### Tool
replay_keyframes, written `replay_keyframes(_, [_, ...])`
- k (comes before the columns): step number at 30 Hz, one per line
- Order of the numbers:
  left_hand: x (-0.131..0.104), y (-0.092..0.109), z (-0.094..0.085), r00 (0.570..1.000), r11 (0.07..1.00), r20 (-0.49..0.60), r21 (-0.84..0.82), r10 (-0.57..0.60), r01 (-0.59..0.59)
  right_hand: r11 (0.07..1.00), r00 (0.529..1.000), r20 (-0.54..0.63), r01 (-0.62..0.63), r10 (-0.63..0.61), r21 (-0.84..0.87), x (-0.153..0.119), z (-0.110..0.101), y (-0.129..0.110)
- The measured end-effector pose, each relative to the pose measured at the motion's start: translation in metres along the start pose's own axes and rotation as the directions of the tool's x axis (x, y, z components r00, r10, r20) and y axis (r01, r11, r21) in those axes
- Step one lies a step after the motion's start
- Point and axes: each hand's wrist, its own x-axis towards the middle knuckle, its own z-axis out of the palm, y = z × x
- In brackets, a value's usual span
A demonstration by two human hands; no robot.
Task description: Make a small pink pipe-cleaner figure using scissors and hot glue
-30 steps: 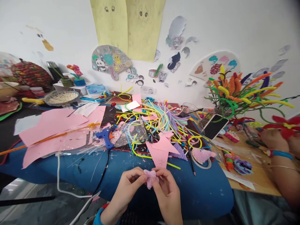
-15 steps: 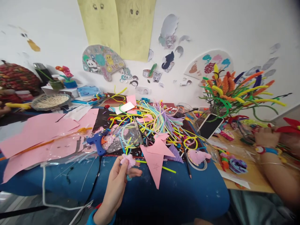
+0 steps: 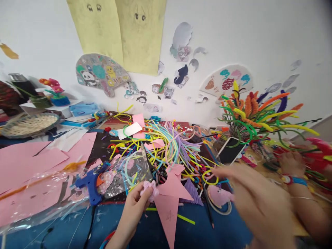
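Note:
My left hand [image 3: 132,209] is closed, pinching a small fluffy light-pink flower [image 3: 150,191] between thumb and fingers. It hovers at the front edge of the craft pile, beside a pink paper cutout [image 3: 169,211]. My right hand [image 3: 261,204] is raised on the right, smeared by motion. Its fingertips reach toward a yellow pipe-cleaner loop [image 3: 209,179], and I cannot make out whether it touches or holds anything. Below those fingers lie a pink plush-like piece [image 3: 219,197] and a roll of tape [image 3: 225,211]. A black pencil [image 3: 207,204] rests left of them.
A bundle of pastel pipe cleaners [image 3: 176,141] covers the middle. On the left are a blue glue gun [image 3: 92,188] and pink paper sheets [image 3: 31,159]. A phone [image 3: 231,151] leans before pipe-cleaner flowers [image 3: 255,107]. Another person's hand [image 3: 293,164] is at far right.
My right hand has come into view from below, on the right. My left hand with the pink flower has shifted slightly right and down, and the camera view has turned.

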Motion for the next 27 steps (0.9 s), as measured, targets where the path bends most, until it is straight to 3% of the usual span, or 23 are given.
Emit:
replay_keyframes(1, [0.003,-0.001,0.000,1.000,1.000,-0.012,0.013,-0.011,0.011,0.997,0.997,0.074,-0.016,0.022,-0.077,0.018,0.009,0.010])
replay_keyframes(3, [0.006,-0.003,0.000,0.999,0.998,-0.037,0.052,-0.015,0.017,0.858,0.925,0.349,0.056,0.148,-0.511,0.051,0.032,0.035])
replay_keyframes(7, [0.008,-0.006,-0.001,0.999,0.990,0.031,0.142,-0.009,0.004,0.783,0.846,0.497,0.173,0.192,-0.597,0.090,0.088,0.084])
replay_keyframes(11, [0.008,-0.007,-0.001,0.998,0.990,0.058,0.139,0.014,-0.022,0.733,0.777,0.591,0.269,0.219,-0.625,0.090,0.122,0.109])
replay_keyframes(21, [0.007,-0.005,0.003,1.000,0.995,0.016,0.100,0.002,-0.003,0.681,0.754,0.599,0.290,0.269,-0.672,0.090,0.138,0.129])
replay_keyframes(27, [0.009,-0.005,0.002,1.000,0.996,0.008,0.086,-0.004,0.003,0.703,0.825,0.531,0.261,0.193,-0.661,0.086,0.121,0.107])
